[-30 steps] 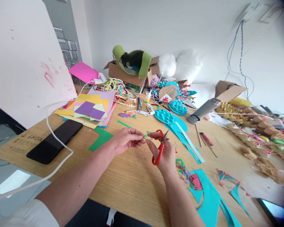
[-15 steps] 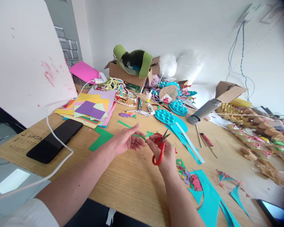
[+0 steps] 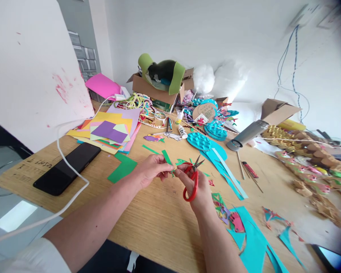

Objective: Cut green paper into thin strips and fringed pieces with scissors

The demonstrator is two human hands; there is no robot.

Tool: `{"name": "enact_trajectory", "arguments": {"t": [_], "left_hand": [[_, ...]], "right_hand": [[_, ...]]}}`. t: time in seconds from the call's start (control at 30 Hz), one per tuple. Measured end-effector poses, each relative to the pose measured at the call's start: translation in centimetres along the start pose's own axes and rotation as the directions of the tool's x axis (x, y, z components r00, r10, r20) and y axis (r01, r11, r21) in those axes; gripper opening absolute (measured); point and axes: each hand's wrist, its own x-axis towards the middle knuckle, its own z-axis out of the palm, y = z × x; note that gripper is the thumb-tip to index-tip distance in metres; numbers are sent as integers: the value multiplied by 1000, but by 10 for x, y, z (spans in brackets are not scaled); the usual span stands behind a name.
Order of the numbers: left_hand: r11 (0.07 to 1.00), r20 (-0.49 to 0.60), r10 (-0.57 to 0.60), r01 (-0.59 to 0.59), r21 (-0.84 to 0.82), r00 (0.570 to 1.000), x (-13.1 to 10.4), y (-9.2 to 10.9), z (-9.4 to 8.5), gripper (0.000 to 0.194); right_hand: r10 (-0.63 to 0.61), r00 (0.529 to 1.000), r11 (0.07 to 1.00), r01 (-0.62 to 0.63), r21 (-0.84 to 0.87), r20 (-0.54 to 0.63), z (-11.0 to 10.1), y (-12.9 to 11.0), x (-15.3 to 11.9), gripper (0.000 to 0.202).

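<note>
Between thumb and fingers, my left hand (image 3: 152, 168) pinches a narrow green paper strip (image 3: 166, 157) that points up and away. My right hand (image 3: 197, 185) has red-handled scissors (image 3: 193, 182) hooked on it, the blades parted and pointing away to the right. Its thumb and fingertip meet at the strip's near end, close to my left fingertips; whether they grip the paper is hard to make out. Left of my hands lies a larger green paper piece (image 3: 122, 168). Another thin green strip (image 3: 150, 149) rests beyond, and small green scraps (image 3: 183, 162) lie behind the scissors.
A black phone (image 3: 66, 168) and a white cable (image 3: 74, 174) lie at left, near stacked coloured paper (image 3: 110, 132). Turquoise paper offcuts (image 3: 251, 235) spread at front right. A metal flask (image 3: 247, 135), a red craft knife (image 3: 250, 169) and a glue bottle (image 3: 182, 132) stand or lie farther off.
My left fingers have closed from a loose, spread pose into a pinch on the green strip. The strip has swung from lying sideways to pointing up and away. The scissors stay in my right hand.
</note>
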Motion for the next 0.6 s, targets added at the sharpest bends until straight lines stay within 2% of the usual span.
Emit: {"name": "enact_trajectory", "arguments": {"t": [0.07,0.13,0.23,0.3,0.37,0.47,0.6], "left_hand": [[999,-43,-6,4,-35,999,0,2,0,23],[996,-104,-8,-1,-86,995,1,4,0,24],[981,-167,10,-43,-192,986,2,6,-2,25],[963,-184,28,-75,-258,982,3,6,-3,23],[950,-193,39,-97,-298,980,4,5,-4,22],[945,-195,36,-96,-311,980,4,5,-3,21],[952,-193,19,-76,-297,981,2,4,0,21]], "right_hand": [[-70,996,988,62,-145,-52,-1,-2,-2,39],[-88,994,968,70,-239,-67,-1,-4,-4,45],[54,998,970,-42,-240,43,-1,-2,-4,53],[186,973,952,-144,-270,137,1,2,-3,56],[261,945,916,-179,-358,197,3,6,-3,57],[266,926,896,-136,-422,267,4,10,-3,55],[231,929,921,-113,-372,290,5,11,-5,55]]}}
